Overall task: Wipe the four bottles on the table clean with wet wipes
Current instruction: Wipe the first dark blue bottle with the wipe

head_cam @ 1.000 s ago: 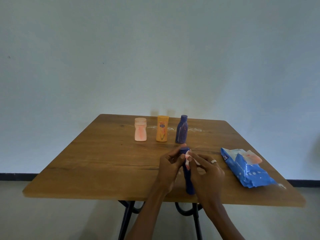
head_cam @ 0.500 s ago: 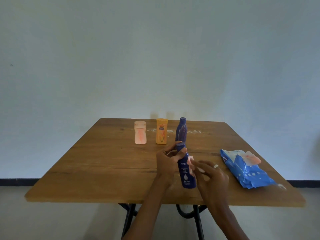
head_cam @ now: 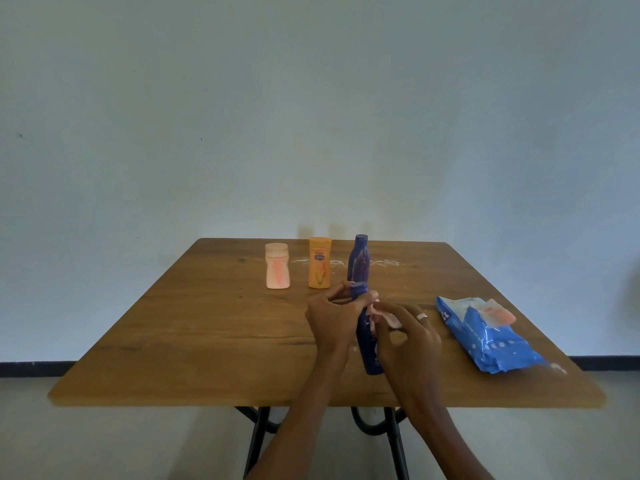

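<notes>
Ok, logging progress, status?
Left hand grips blue bottle. Right hand rubs wipe on it. Three bottles wait behind. Nothing blocking.

Plain, bare room, likely in a home.
A wooden desk [head_cam: 207, 327] on black metal legs [head_cam: 256, 441] stands against a blank pale wall [head_cam: 311, 116] with dark skirting [head_cam: 34, 368].

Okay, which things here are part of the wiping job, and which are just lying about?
Job: held blue bottle, wipe, left hand, right hand, second blue bottle, orange bottle, pink bottle, wipes pack.
Lying about: white smears on table.
</notes>
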Demonstrator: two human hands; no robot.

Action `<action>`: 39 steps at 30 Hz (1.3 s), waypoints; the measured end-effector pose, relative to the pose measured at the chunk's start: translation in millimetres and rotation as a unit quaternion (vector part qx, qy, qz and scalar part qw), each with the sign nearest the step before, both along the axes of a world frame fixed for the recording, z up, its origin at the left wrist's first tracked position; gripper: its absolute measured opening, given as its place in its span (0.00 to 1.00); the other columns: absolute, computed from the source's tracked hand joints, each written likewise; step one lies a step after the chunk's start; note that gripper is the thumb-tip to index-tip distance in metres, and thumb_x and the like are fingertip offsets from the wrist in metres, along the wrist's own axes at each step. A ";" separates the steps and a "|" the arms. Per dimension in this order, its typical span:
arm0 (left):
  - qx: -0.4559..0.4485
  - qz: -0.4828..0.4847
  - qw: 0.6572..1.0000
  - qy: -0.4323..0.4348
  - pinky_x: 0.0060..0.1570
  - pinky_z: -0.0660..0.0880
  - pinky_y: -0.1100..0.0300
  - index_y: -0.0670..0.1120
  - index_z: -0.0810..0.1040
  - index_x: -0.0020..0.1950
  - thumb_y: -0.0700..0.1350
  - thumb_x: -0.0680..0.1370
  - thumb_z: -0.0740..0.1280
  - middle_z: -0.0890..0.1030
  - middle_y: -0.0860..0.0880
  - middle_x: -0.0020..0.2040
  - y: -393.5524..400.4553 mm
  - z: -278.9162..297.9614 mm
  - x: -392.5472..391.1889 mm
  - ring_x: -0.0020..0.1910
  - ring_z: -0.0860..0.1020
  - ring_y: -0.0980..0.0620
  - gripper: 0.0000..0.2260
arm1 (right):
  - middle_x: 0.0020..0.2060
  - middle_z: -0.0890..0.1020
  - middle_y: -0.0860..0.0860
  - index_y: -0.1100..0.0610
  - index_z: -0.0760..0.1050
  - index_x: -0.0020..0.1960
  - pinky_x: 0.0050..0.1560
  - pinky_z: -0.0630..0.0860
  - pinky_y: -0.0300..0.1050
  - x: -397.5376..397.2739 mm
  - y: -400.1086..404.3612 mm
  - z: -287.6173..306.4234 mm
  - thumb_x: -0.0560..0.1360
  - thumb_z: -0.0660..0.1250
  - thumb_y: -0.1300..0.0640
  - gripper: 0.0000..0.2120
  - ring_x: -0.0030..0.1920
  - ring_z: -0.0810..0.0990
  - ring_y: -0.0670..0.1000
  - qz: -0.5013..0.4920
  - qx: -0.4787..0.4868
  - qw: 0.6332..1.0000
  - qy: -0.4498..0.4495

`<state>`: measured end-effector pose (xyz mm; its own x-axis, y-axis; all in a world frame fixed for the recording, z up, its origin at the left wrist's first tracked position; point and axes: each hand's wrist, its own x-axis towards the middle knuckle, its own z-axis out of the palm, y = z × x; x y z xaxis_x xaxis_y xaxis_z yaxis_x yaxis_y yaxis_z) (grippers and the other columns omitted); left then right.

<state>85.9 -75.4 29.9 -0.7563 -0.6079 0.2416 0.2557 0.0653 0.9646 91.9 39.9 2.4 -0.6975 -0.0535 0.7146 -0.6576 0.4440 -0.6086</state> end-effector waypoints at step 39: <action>-0.040 -0.038 0.997 -0.055 0.41 0.82 0.60 0.46 0.85 0.50 0.45 0.66 0.80 0.86 0.51 0.44 -14.1 6.3 -4.5 0.39 0.84 0.56 0.15 | 0.52 0.77 0.41 0.51 0.78 0.57 0.39 0.73 0.25 0.9 5.6 -16.3 0.69 0.74 0.61 0.18 0.48 0.78 0.38 0.003 0.004 1.000 -0.017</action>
<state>81.3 -89.5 36.1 -0.8244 -0.5295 0.2000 0.1551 0.1285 0.9795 92.8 45.5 -14.0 -0.7204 -0.0641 0.6906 -0.6399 0.4454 -0.6262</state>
